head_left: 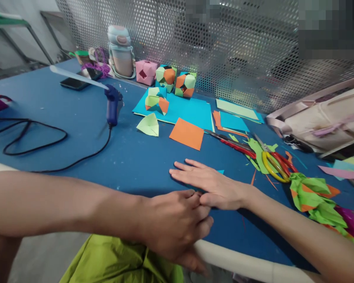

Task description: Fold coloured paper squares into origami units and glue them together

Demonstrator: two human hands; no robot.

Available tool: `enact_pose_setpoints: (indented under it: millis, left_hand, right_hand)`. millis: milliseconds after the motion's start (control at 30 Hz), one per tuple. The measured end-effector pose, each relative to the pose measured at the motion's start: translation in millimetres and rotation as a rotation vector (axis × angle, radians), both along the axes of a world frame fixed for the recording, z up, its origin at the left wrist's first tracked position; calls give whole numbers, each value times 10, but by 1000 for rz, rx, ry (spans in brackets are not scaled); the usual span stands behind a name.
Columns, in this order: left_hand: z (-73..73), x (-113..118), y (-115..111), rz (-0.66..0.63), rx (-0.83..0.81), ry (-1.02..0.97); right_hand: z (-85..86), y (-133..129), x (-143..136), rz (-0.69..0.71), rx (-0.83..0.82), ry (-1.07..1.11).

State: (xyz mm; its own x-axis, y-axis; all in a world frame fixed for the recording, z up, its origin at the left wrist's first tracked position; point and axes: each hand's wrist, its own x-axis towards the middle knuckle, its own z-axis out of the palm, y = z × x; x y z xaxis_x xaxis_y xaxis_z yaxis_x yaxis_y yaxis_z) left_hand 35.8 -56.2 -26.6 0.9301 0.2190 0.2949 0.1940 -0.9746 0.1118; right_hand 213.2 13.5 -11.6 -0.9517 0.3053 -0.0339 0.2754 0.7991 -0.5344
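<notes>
My right hand lies flat on the blue table, palm down, with its fingers stretched to the left. A blue paper corner peeks out from beneath it. Against its thumb, on the near side, my left hand has its fingers curled and its thumb hanging over the table edge; what lies under those fingers is hidden. Beyond the hands are an orange paper square and a folded light green paper piece. A partly joined paper piece in green, orange and blue rests on a stack of blue sheets.
At left stands a blue glue gun with its black cord. Red-handled scissors, yellow-and-red scissors and crumpled green paper lie right. Paper cubes and a bottle line the perforated metal panel.
</notes>
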Motion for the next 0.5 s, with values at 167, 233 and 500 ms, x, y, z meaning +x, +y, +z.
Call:
enact_pose_setpoints:
  millis: [167, 233, 500]
  left_hand:
    - [-12, -4, 10, 18, 28, -53]
    - [-15, 5, 19, 8, 13, -46]
    - [19, -11, 29, 8, -1, -40]
  right_hand:
    - [34, -84, 154, -213, 32, 126]
    - [20, -171, 185, -150, 65, 59]
    - [-121, -219, 456, -203, 225, -204]
